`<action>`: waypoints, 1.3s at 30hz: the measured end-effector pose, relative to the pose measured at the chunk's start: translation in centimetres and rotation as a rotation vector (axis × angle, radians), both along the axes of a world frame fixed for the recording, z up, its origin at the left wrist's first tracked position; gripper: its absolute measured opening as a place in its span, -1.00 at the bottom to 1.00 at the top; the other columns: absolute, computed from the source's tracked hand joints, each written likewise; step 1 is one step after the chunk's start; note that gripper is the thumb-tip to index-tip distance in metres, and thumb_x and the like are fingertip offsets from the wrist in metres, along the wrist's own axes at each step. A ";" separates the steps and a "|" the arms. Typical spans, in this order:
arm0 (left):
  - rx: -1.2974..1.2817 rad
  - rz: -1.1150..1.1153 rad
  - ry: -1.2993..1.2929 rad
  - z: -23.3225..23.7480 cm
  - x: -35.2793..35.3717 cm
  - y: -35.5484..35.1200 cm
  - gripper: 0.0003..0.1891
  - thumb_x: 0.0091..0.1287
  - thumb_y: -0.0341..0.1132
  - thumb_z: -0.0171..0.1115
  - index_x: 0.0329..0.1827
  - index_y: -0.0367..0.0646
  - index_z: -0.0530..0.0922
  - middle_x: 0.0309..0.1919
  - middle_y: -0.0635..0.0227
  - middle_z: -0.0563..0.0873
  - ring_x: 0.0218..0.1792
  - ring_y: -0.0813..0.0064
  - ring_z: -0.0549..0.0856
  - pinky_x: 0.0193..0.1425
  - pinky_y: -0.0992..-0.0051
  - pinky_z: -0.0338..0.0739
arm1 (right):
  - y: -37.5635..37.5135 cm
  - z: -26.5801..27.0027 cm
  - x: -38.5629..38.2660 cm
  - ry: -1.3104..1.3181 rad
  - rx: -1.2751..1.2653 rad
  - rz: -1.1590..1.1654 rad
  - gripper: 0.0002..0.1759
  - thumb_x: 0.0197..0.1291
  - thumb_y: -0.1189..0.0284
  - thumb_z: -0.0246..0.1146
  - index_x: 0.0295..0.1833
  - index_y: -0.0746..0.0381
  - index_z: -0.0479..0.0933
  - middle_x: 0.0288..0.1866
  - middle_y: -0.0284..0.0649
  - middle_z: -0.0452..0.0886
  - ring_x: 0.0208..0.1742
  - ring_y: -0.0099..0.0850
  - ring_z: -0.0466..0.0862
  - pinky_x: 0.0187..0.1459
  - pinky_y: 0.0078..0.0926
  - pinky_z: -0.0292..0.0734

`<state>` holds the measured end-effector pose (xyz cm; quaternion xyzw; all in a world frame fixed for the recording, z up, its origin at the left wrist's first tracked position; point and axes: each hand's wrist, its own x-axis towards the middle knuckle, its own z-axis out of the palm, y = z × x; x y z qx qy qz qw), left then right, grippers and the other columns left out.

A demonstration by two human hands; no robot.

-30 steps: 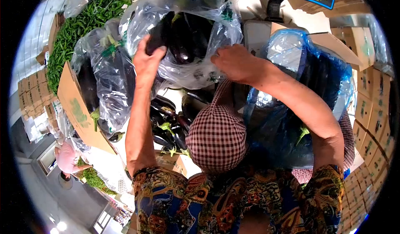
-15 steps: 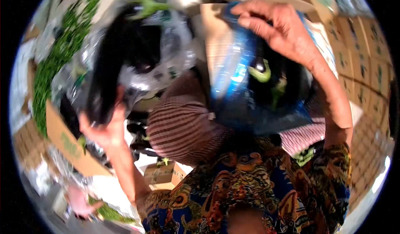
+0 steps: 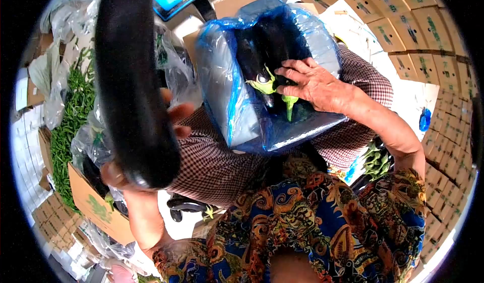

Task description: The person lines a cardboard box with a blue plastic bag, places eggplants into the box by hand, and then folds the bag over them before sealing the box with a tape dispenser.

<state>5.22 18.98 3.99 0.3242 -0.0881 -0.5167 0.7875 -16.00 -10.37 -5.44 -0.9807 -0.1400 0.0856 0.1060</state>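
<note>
Right hand (image 3: 322,87) now on one bagged eggplant (image 3: 290,102)

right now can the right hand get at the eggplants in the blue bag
Very likely yes: the blue bag gapes open, and the right hand reaches in among the eggplants. The left hand holds a large eggplant off to the side.

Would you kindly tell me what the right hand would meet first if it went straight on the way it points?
The right hand would probably meet the leftmost eggplant in the blue bag, though depth is unclear.
</note>
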 end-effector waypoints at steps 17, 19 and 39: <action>0.056 -0.230 -0.362 -1.4 -2.1 -9.5 -0.22 -0.10 -0.44 0.41 0.31 -0.34 0.35 0.15 0.09 0.60 0.18 0.26 0.59 0.26 0.34 0.48 | -6.2 4.9 0.3 -0.299 1.000 -0.891 -0.51 0.26 0.17 0.30 0.14 0.29 0.49 -0.07 -0.28 0.65 0.02 -0.51 0.57 0.16 -0.48 0.43; 0.085 -0.252 -0.509 -3.2 -1.0 -10.3 -0.25 -0.06 -0.52 0.41 0.31 -0.28 0.37 0.14 0.17 0.61 0.16 0.33 0.59 0.24 0.37 0.49 | -6.3 5.6 -0.3 -0.401 0.998 -0.914 -0.51 0.25 0.16 0.30 0.14 0.29 0.50 -0.07 -0.26 0.64 0.00 -0.50 0.57 0.16 -0.51 0.40; -0.037 -0.331 -2.247 -13.0 3.0 -15.0 -0.38 0.03 -0.70 0.12 0.18 0.07 0.46 0.15 0.26 0.55 0.31 0.09 0.45 0.29 0.17 0.38 | -5.5 11.4 -5.4 -0.907 0.901 -1.122 -0.56 0.43 0.24 0.11 0.16 0.41 0.47 0.03 -0.20 0.58 0.06 -0.48 0.56 0.19 -0.54 0.43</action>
